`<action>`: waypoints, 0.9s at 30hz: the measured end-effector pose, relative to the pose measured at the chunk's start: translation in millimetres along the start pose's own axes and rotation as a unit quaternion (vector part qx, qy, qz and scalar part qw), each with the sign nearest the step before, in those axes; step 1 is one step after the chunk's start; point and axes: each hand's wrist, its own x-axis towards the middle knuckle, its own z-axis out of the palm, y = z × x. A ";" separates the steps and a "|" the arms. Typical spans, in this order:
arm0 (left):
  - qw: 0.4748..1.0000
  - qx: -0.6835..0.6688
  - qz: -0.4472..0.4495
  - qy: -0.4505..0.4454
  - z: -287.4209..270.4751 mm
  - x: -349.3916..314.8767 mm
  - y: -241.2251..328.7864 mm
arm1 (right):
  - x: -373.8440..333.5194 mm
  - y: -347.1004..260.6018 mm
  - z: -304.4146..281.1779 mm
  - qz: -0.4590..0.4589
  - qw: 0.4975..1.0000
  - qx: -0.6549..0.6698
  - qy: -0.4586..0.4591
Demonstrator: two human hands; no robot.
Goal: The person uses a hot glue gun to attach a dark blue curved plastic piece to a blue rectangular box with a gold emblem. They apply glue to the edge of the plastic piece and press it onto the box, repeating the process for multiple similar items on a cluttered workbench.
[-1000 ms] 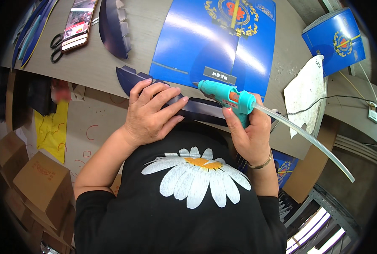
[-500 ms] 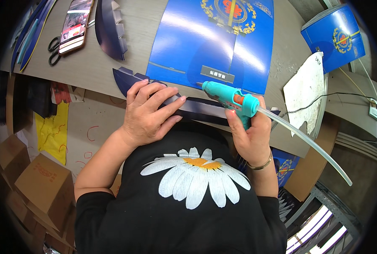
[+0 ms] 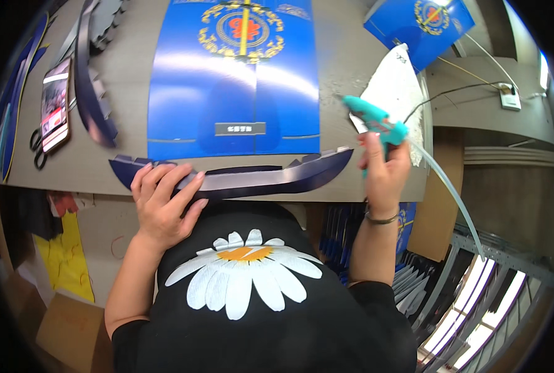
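My left hand point(image 3: 165, 202) is closed over the left part of a long, curved dark-blue card strip point(image 3: 252, 184) with notched tabs, lying along the table's near edge. In my right hand point(image 3: 384, 174) is a teal hot glue gun point(image 3: 376, 118), its nozzle pointing up and left, over a torn white sheet point(image 3: 395, 87). A clear glue stick point(image 3: 448, 180) sticks out from the back of the gun and curves downward. Just beyond the strip lies a glossy blue card panel point(image 3: 196, 121) with a gold and red emblem.
To the left, a second curved dark strip point(image 3: 89, 81), a phone point(image 3: 55, 105) and black-handled scissors point(image 3: 39, 149) lie on the table point(image 3: 131, 50). A blue box point(image 3: 407, 31) stands at the far right. A dark cord runs to a white socket point(image 3: 509, 97). Cardboard boxes point(image 3: 72, 329) stand below left.
The glue gun in my right hand has moved right, away from the curved strip to above the white sheet. My left hand keeps hold of the strip. The whole view has shifted.
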 end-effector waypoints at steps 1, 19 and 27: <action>1.000 0.000 0.002 -0.004 -0.7 1.0 0.2 | 8.1 11.6 -20.1 -0.002 0.999 -0.029 0.045; 0.999 0.017 0.036 -0.022 1.5 7.8 4.7 | 102.4 173.5 -96.6 0.253 0.921 0.298 0.006; 0.994 -0.008 0.077 0.075 -3.8 9.1 6.9 | 130.0 182.6 -127.0 0.291 0.940 0.179 0.016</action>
